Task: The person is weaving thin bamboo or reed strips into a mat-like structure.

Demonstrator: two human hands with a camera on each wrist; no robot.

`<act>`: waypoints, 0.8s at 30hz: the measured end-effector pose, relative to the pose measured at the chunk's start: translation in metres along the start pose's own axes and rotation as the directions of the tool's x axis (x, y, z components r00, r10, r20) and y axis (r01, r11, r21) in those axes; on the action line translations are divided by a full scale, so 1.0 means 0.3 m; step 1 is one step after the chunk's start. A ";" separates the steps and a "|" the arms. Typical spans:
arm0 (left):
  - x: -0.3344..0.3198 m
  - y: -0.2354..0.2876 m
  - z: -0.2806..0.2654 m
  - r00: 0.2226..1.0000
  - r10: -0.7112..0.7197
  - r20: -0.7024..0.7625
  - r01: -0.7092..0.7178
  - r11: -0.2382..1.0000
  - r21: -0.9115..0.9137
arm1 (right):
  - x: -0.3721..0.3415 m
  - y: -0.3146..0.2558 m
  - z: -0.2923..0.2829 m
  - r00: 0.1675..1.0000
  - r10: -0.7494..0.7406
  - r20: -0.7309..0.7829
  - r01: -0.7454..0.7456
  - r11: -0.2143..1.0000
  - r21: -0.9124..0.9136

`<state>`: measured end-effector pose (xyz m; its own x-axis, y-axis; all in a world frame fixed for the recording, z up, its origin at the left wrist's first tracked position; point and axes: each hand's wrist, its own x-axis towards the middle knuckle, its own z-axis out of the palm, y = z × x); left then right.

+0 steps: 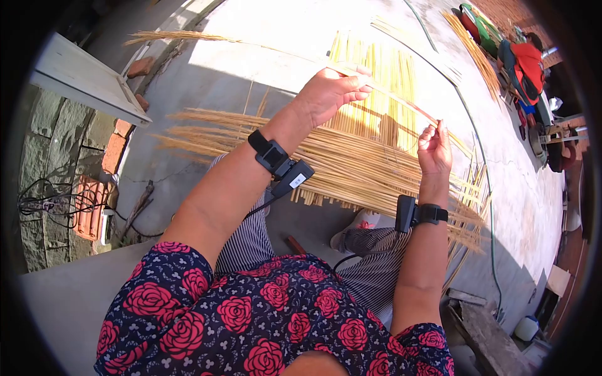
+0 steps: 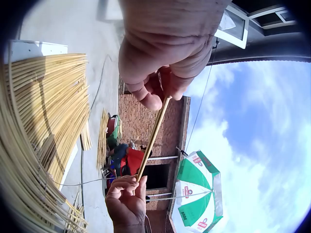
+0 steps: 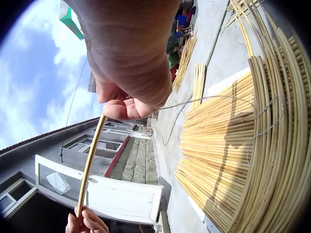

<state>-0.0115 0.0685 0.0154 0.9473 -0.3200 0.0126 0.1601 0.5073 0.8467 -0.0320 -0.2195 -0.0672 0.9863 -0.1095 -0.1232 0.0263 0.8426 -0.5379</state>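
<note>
Both hands hold one long, thin plant stalk (image 1: 406, 103) up in front of the chest. Its feathery end reaches far out to the left in the head view. My left hand (image 1: 335, 94) grips it partway along, thumb and fingers closed round it. At the stalk's other end, my right hand (image 1: 436, 150) pinches it between thumb and fingertips. A thin cord (image 3: 209, 98) runs from near the right hand toward the stalks below. Under the hands lies a bundle of long stalks (image 1: 364, 166) with feathery tips, across a row of paler stalks (image 1: 376, 69) laid side by side.
A dark hose (image 1: 461, 94) crosses the concrete beyond the stalks. Farther off, a person in red (image 1: 525, 66) sits near another heap of stalks (image 1: 473, 47). A white door panel (image 1: 94, 78) and bricks (image 1: 115, 147) stand at left; wooden boards (image 1: 489, 338) lie at lower right.
</note>
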 end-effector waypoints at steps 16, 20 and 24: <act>-0.007 0.020 -0.020 0.927 -0.041 -0.374 0.071 0.995 0.065 | -0.026 -0.009 0.048 0.998 -0.047 -0.036 0.048 0.998 0.037; 0.017 -0.010 -0.051 0.943 -0.030 -0.331 0.025 0.999 -0.021 | -0.011 -0.012 0.026 0.992 -0.039 -0.118 0.039 0.999 0.001; 0.034 -0.021 -0.076 0.916 0.033 -0.400 -0.074 0.993 -0.088 | -0.005 -0.023 0.006 0.979 -0.068 -0.190 0.073 0.997 0.020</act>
<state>0.0035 0.0804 -0.0019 0.9839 0.0437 -0.1735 0.1134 0.5977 0.7936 -0.0333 -0.2243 -0.0618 0.9333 -0.2646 -0.2428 0.1016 0.8430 -0.5282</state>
